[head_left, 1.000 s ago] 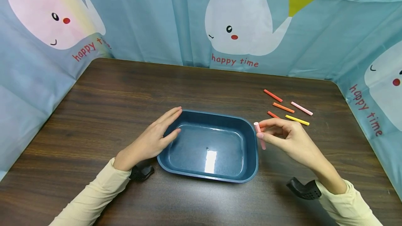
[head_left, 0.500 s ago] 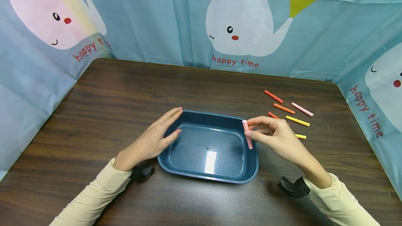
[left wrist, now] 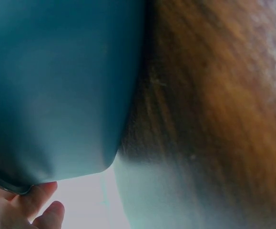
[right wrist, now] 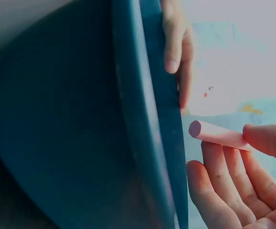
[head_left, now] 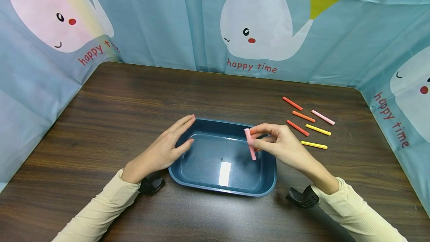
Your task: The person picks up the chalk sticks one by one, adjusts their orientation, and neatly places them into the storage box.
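My right hand [head_left: 282, 145] pinches a pink chalk stick [head_left: 252, 152] between thumb and fingertips, above the right part of a blue plastic basin [head_left: 221, 193]. The chalk is tilted and apart from the basin floor; its pale end [right wrist: 195, 129] shows in the right wrist view. On the basin's left rim rests my left hand [head_left: 158, 152], fingers extended and thumb over the inside. In the left wrist view its fingertips [left wrist: 49, 217] touch the basin's edge. No chalk shows inside the basin.
Right of the basin lie several chalk sticks: red [head_left: 292, 103], orange [head_left: 303, 116], another red [head_left: 298, 128], pink [head_left: 323, 117] and yellow [head_left: 318, 129], with a second yellow stick [head_left: 314, 145] nearer my right wrist. A blue curtain [head_left: 161, 21] with whales borders the table [head_left: 127, 104].
My right hand has moved left with the pink chalk, from beside the basin's right edge to over its inside. The left hand has stayed on the rim.
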`<state>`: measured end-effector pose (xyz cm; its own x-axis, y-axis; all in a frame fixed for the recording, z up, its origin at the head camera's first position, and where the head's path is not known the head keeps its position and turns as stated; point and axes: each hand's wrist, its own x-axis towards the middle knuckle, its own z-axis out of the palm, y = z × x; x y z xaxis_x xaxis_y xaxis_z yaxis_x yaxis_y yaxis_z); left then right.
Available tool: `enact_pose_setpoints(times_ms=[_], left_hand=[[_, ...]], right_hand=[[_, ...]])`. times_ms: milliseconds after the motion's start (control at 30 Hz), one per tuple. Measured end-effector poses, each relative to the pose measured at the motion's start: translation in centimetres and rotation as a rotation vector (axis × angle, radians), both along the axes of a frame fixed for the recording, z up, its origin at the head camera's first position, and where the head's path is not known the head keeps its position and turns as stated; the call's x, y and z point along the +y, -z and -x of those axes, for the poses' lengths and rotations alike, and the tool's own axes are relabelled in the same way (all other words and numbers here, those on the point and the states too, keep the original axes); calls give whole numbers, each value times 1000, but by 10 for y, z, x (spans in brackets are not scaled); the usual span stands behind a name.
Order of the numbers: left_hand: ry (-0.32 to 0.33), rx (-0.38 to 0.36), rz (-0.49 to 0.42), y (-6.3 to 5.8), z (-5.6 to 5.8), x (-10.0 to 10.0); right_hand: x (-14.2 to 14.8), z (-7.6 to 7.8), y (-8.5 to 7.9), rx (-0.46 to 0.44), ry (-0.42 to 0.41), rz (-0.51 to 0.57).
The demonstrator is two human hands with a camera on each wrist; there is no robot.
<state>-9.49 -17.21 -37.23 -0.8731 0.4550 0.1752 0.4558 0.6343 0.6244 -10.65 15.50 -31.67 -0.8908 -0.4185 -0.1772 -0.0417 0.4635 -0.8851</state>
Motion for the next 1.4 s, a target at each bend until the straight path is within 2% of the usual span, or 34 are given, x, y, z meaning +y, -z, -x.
enact_pose_setpoints(times_ms=[200, 467, 733, 1100, 1400], left_hand=[[-1, 3, -2, 0, 0, 0], [3, 6, 1, 0, 0, 0], [-3, -4, 4, -1, 0, 0], [-16, -13, 12, -2, 1, 1], [-15, -14, 17, -1, 0, 0]], right_hand=[[-13, 4, 1, -17, -17, 1], [-25, 8, 2, -86, -44, 58], [-39, 9, 1, -126, -82, 82], [-53, 9, 5, -222, -95, 116], [-61, 11, -9, -210, -115, 129]])
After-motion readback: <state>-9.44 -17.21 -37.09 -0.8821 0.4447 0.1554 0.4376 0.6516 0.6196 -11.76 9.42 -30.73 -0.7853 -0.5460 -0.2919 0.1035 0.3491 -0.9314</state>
